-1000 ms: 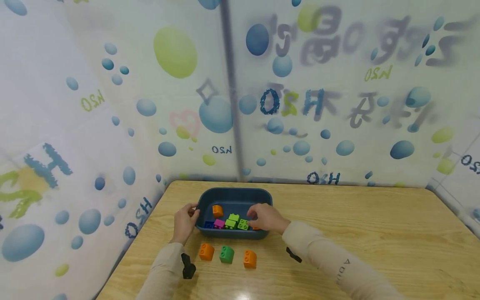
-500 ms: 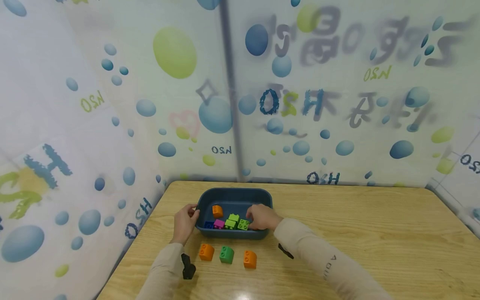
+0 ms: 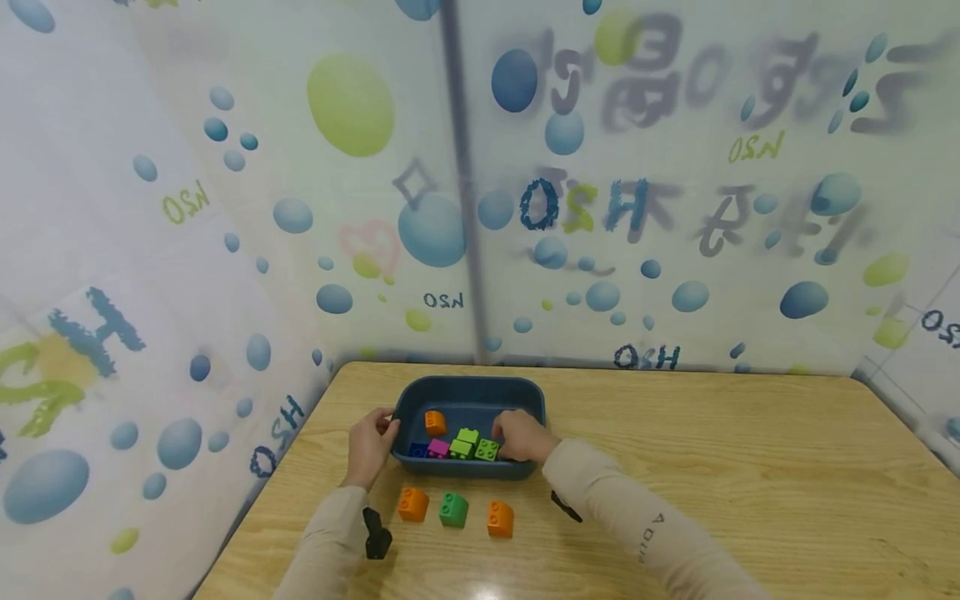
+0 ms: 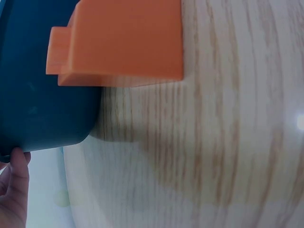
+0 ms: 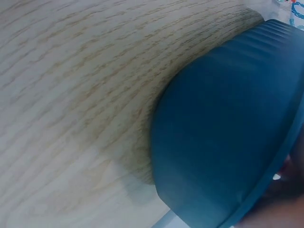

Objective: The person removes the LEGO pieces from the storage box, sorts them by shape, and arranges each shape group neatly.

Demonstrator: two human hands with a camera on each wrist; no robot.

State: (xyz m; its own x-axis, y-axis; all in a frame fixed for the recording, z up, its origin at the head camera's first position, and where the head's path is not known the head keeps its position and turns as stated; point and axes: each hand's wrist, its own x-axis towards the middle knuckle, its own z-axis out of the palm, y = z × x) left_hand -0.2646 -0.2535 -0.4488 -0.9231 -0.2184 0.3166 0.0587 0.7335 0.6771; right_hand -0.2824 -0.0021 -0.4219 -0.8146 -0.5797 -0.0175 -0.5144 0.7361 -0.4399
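Observation:
A dark blue tub (image 3: 468, 389) stands on the wooden table (image 3: 712, 450). My left hand (image 3: 371, 442) grips its left rim; a fingertip (image 4: 15, 183) touches the tub wall (image 4: 38, 95) in the left wrist view. My right hand (image 3: 521, 437) reaches into the tub's right side, knuckles up, fingers curled over the blocks there; whatever lies under it is hidden. Beside it in the tub lie a green block (image 3: 487, 449), two lime blocks (image 3: 465, 441), a magenta block (image 3: 438, 448) and an orange block (image 3: 435, 422). The right wrist view shows only the tub's outer wall (image 5: 228, 118).
In front of the tub, a row on the table: an orange block (image 3: 413, 503), a green block (image 3: 453, 508) and another orange block (image 3: 500, 518). The leftmost orange block (image 4: 118, 40) looms in the left wrist view. Printed curtains close off the left and back.
My right hand and forearm have shifted slightly left inside the tub, covering the orange bit seen under the hand before. The left hand and the blocks have not moved.

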